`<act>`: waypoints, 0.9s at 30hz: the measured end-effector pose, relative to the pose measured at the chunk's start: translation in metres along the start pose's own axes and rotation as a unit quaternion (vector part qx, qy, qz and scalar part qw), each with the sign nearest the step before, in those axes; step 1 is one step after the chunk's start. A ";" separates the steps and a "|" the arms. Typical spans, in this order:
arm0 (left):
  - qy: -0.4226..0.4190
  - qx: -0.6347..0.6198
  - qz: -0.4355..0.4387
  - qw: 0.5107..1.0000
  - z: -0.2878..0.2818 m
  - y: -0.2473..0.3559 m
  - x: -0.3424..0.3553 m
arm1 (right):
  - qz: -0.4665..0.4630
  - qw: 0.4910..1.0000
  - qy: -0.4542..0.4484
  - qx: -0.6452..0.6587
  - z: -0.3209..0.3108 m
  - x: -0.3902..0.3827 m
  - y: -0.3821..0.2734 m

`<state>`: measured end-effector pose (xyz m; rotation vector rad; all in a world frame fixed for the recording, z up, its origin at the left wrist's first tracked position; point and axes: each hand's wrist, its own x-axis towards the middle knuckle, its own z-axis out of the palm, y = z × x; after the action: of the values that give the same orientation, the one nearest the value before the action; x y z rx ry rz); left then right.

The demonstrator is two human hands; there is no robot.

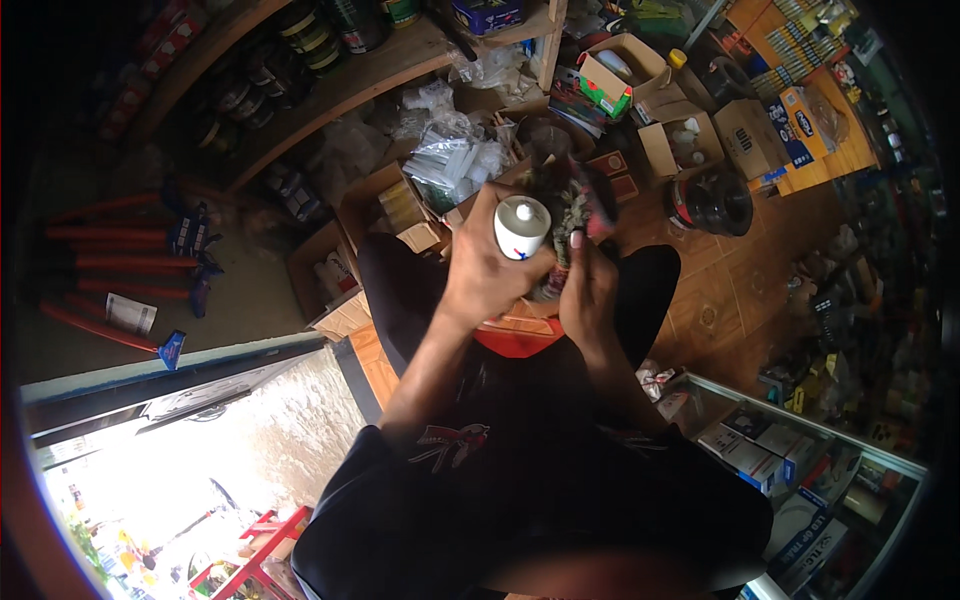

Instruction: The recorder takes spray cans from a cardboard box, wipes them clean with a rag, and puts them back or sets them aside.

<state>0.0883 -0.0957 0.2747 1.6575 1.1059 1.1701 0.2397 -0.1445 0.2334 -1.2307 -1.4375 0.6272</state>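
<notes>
Left hand (487,262) clamped round a white canister (522,227), cap up, right hand (588,283) beside it gripping a ragged grey cloth (566,215) against its side (contents unseen), both just below an open carton (395,200) of clear plastic packets (447,160).

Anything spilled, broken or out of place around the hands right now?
Nothing spilled or broken shows. The left hand holds a white can upright; the right hand presses a dark cloth against it. Open cardboard boxes crowd the floor behind.
</notes>
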 end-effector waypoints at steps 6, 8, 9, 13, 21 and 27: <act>-0.062 0.053 0.012 0.997 0.013 0.002 0.002 | 0.036 0.993 0.000 0.110 -0.006 0.021 -0.027; -0.023 0.061 0.042 0.997 0.010 -0.009 0.011 | 0.024 0.998 -0.035 0.037 -0.010 0.018 -0.025; 0.018 0.053 0.029 0.998 0.009 -0.010 0.013 | 0.020 0.998 -0.050 0.010 -0.013 0.019 -0.028; -0.006 0.112 0.006 0.994 0.016 -0.014 -0.001 | -0.033 0.998 -0.051 -0.014 -0.013 0.016 -0.018; 0.005 0.078 0.026 0.997 0.010 -0.012 0.000 | -0.011 0.999 -0.043 0.006 -0.002 0.019 -0.004; -0.150 0.132 -0.102 0.974 0.011 -0.005 -0.001 | 0.033 0.993 -0.082 0.077 -0.001 0.032 0.010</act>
<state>0.0975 -0.0965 0.2672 1.7998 1.2384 0.6367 0.2484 -0.1124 0.2375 -1.1295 -1.4580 0.8841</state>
